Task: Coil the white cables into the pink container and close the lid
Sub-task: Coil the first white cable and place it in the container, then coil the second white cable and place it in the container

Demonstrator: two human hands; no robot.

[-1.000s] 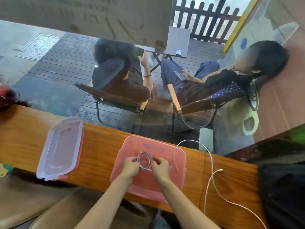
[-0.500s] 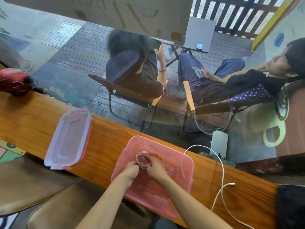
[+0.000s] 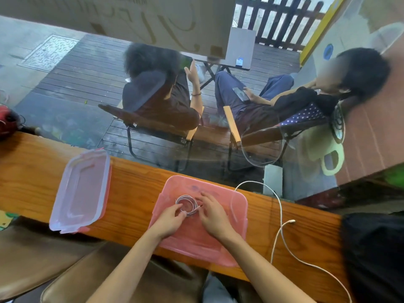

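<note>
Nearest to us, our left hand (image 3: 169,219) and right hand (image 3: 213,216) both reach into the pink container (image 3: 238,217), which sits open on the wooden counter (image 3: 135,189). Between them lies a coiled white cable (image 3: 187,204) on the container floor; the left hand pinches the near side of the coil with its fingertips, while the right hand rests its spread fingers against the coil's right edge – whether it truly grips or only steadies the loops, we cannot tell. We judge this cable to be light, thin and springy: the loops will want to fan open the moment pressure comes off, so it is best held where the turns cross, several strands pinched together, and pressed flat against the floor before letting go. Its smooth jacket looks slippery, so a firm pinch serves better than a loose cupping. Just right of the container, a second white cable (image 3: 278,232) trails loose across the counter and off its near edge, one plug end lying free – it has yet to be coiled, and taking it near that plug end and winding from there seems sensible. To the left, well apart from the container, the clear lid (image 3: 80,189) lies on the counter, waiting. Beyond the counter, a window.
</note>
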